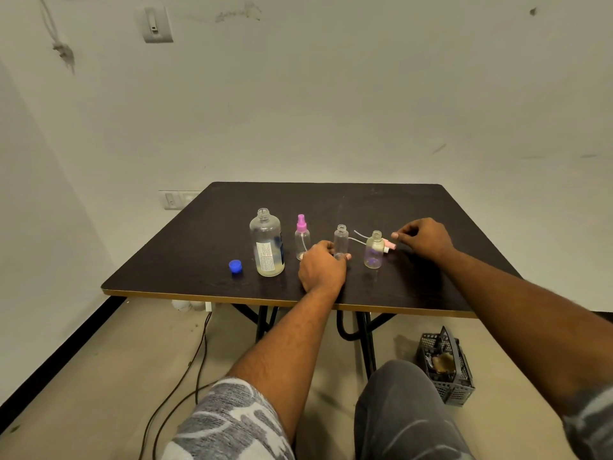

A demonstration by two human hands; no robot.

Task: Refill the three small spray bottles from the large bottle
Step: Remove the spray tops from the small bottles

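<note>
The large clear bottle (267, 244) stands uncapped on the dark table (199, 247), a little pale liquid at its bottom. Its blue cap (235, 266) lies to its left. Right of it stands a small spray bottle (302, 239) with its pink spray top on. My left hand (321, 265) grips the base of the middle small bottle (341, 239), which is open. The right small bottle (374, 250) is open too. Pink spray tops with white tubes (388, 244) lie behind it. My right hand (424, 239) hovers there, fingertips pinched by a pink top.
The table's near edge (285, 302) has a light trim. A grey plastic basket (446, 370) sits on the floor under the right side. Cables (185, 370) run across the floor at the left. My knees are below the table edge.
</note>
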